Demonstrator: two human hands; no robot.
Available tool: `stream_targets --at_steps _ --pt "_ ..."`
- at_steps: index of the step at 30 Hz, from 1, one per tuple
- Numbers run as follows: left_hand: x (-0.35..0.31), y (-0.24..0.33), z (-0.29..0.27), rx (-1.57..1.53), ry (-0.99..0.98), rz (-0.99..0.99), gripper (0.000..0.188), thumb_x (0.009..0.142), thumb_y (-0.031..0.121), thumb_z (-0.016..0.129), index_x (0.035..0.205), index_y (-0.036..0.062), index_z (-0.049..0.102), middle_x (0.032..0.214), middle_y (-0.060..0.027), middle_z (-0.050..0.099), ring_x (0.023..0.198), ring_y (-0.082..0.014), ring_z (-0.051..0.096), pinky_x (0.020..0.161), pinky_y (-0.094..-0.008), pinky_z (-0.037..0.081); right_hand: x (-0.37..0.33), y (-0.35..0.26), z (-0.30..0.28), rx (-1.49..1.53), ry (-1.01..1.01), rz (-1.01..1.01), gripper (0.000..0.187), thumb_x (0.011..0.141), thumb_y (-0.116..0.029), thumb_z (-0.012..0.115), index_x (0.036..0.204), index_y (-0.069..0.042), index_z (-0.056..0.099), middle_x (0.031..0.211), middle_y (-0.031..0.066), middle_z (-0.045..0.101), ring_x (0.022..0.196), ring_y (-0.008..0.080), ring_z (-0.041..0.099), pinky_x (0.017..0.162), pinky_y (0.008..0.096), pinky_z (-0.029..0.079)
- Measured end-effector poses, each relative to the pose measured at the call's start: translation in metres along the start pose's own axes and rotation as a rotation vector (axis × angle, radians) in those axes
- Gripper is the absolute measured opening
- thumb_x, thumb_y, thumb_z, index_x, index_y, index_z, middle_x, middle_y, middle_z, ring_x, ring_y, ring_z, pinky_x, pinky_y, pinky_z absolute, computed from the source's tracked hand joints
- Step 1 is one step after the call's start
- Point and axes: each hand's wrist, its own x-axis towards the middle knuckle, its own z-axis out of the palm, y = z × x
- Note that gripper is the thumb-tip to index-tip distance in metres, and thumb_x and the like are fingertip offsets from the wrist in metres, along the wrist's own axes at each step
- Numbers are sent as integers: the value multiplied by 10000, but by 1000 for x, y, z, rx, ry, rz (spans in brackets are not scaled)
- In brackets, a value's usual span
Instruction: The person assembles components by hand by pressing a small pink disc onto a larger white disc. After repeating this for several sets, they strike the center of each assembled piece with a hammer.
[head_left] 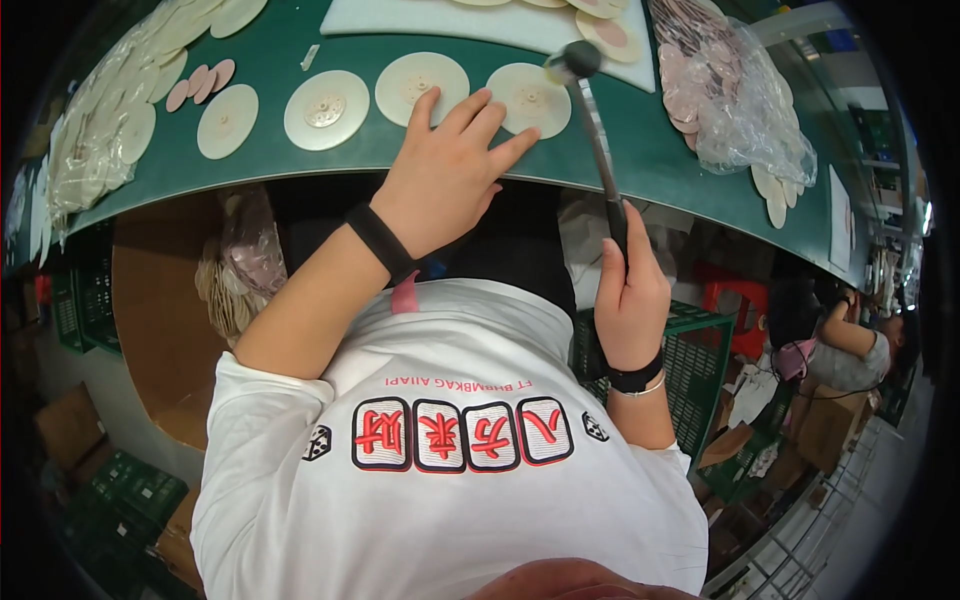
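Observation:
My right hand (632, 300) grips the dark handle of a hammer (600, 150). The hammer's round dark head rests over or against the right edge of a pale round disc (512, 88) with a small raised centre. My left hand (445, 175) is open, palm down, its fingers spread across that disc and the neighbouring pale disc (400, 75). Two more such discs lie to the left: one with a metallic-looking ring at its middle (326, 110), and a plainer one (227, 122).
On the green table (290, 165) lie small pink discs (200, 85), a white board (450, 22) bearing more discs, and bagged discs at left (110, 130) and right (740, 120). Below stand a cardboard box (150, 330) and green crates (690, 360). Another person (850, 350) sits at right.

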Motion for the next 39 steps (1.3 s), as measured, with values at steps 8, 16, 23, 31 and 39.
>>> stream_targets --at_steps 8,16,23,31,39 --pt "0 5 2 -15 -59 -40 740 782 177 804 1463 246 522 1370 -104 524 1374 -276 460 1132 -558 324 -7 1 0 -51 3 26 418 984 -95 613 1393 -26 557 918 210 705 713 376 690 604 426 538" --pt "1 7 8 13 41 -12 599 805 162 754 1381 194 592 1231 -93 569 1282 -282 507 1082 -540 339 -9 -1 -12 -107 -16 27 401 980 -98 620 1376 -44 582 909 194 709 720 371 692 606 426 537" --pt "5 20 14 58 31 -64 635 787 161 753 1396 136 572 1165 -84 556 1221 -270 518 1080 -522 345 -6 -1 -14 -50 15 29 394 982 -99 622 1370 -39 590 902 198 704 721 362 687 628 410 539" --pt "4 22 -9 -141 93 -161 715 756 151 816 1395 72 504 1341 -146 504 1342 -337 467 1161 -526 297 -6 2 -17 92 20 131 369 1006 -80 610 1367 -9 589 856 174 663 651 205 577 644 296 494" --pt "-1 2 -3 -108 -37 -40 518 781 136 775 1240 46 550 1409 -173 502 1414 -312 426 1172 -547 311 -11 3 -13 54 88 42 392 982 -82 623 1366 -13 589 890 208 684 672 330 662 614 377 521"
